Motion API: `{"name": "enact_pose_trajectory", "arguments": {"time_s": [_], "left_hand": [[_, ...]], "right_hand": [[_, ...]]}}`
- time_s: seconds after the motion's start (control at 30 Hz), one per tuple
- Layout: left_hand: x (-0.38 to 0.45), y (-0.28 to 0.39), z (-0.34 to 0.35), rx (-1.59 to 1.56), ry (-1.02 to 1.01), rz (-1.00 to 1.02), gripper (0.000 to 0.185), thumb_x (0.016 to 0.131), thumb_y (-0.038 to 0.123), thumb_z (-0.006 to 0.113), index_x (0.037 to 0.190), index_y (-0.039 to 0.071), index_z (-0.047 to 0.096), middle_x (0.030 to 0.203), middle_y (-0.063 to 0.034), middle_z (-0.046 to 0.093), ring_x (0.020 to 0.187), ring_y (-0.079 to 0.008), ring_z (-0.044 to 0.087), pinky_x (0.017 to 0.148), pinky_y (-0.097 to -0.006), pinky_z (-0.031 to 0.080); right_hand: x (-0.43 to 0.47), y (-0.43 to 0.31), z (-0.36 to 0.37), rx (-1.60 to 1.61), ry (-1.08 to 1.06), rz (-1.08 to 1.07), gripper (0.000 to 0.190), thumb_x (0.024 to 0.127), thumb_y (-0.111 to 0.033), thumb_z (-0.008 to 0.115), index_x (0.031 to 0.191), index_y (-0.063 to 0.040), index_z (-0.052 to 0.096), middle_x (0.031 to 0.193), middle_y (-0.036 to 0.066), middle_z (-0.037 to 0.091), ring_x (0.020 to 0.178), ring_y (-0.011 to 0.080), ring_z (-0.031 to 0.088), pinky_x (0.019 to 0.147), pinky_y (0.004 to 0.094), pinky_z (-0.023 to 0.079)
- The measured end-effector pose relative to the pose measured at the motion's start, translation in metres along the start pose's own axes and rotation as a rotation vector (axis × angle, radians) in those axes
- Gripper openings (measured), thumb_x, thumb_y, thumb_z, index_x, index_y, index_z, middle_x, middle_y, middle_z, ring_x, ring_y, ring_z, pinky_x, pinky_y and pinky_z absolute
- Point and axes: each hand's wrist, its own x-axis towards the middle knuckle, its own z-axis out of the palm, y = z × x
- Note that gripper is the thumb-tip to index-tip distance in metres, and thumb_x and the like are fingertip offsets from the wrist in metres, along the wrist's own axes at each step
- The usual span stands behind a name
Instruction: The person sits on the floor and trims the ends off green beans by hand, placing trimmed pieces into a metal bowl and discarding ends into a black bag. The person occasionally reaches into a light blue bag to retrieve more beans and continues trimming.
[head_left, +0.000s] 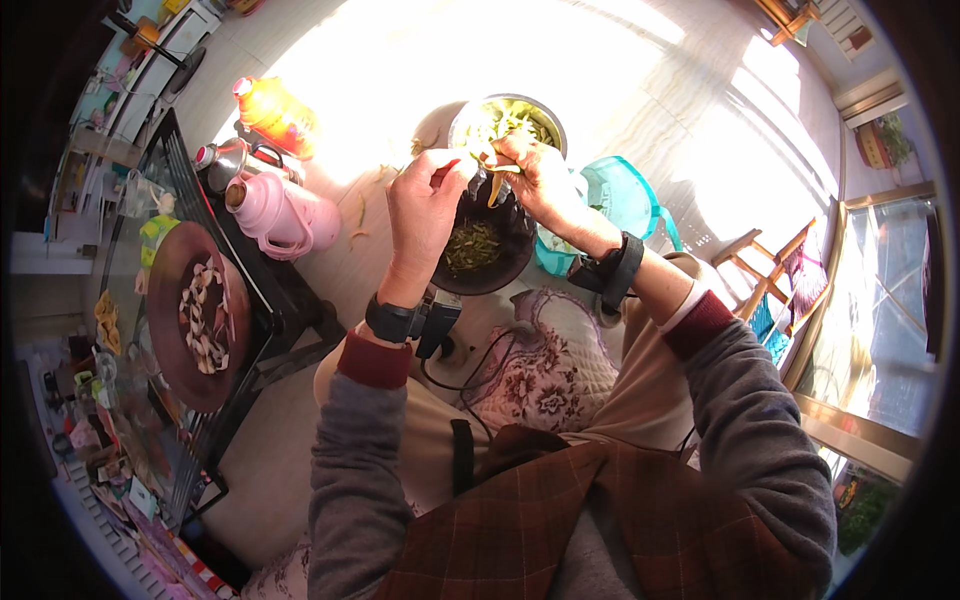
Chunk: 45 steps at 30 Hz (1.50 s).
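My left hand (424, 214) and my right hand (538, 184) meet at the fingertips above two bowls. A yellowish-green bean pod (495, 190) hangs from the fingers of my right hand. The left thumb and forefinger pinch at what seems to be a pod's end, too small to make out. Beyond the hands stands a metal bowl (564, 135) of green bean pieces (525, 120), partly hidden by the right hand. Below them sits a dark bowl (480, 287) with green trimmings (472, 246) in it.
Thermos flasks, one pink (289, 214), one metal (229, 163) and one orange (277, 116), stand at left. A glass-topped table (135, 277) bears a brown dish (169, 315) of whitish pieces. At right are a turquoise plastic basket (619, 195) and a wooden folding stool (769, 274). Sunlight bleaches the floor.
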Motion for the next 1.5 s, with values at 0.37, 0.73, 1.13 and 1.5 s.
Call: {"name": "enact_pose_trajectory", "arguments": {"time_s": [0.37, 0.73, 1.13, 1.5], "left_hand": [[0.0, 0.0, -0.003, 0.228, -0.047, 0.13, 0.009, 0.084, 0.007, 0.058, 0.082, -0.002, 0.057, 0.062, -0.0034, 0.059, 0.055, -0.0106, 0.054, 0.053, -0.0275, 0.046], [0.003, 0.002, -0.006, -0.085, -0.214, -0.385, 0.012, 0.08, 0.009, 0.055, 0.077, -0.002, 0.057, 0.061, -0.0103, 0.059, 0.056, -0.0162, 0.057, 0.055, -0.0317, 0.047], [-0.003, -0.001, -0.005, 0.866, -0.413, -0.181, 0.021, 0.08, 0.018, 0.058, 0.076, -0.001, 0.063, 0.074, -0.0213, 0.065, 0.075, -0.0376, 0.064, 0.072, -0.0443, 0.05], [-0.008, 0.004, 0.003, 0.666, -0.276, 0.292, 0.013, 0.081, 0.011, 0.057, 0.076, -0.001, 0.054, 0.076, -0.0153, 0.058, 0.073, -0.0327, 0.06, 0.065, -0.0434, 0.047]], "right_hand": [[-0.009, 0.0, -0.002, -0.267, -0.09, -0.185, 0.024, 0.083, -0.001, 0.052, 0.107, -0.001, 0.055, 0.09, 0.009, 0.053, 0.087, 0.0232, 0.059, 0.076, 0.0305, 0.049], [-0.005, -0.008, -0.002, 0.394, -0.02, 0.161, 0.014, 0.09, -0.005, 0.051, 0.102, -0.001, 0.058, 0.088, 0.007, 0.06, 0.065, 0.0142, 0.058, 0.065, 0.025, 0.046], [0.012, 0.008, -0.044, 0.828, 0.282, 0.474, 0.02, 0.094, -0.024, 0.054, 0.102, -0.006, 0.061, 0.087, -0.001, 0.06, 0.074, 0.0049, 0.051, 0.068, 0.02, 0.042], [0.003, -0.001, -0.019, 0.718, 0.028, 0.499, 0.021, 0.097, -0.018, 0.049, 0.11, -0.005, 0.059, 0.09, 0.002, 0.062, 0.07, 0.0068, 0.054, 0.06, 0.0188, 0.04]]}}
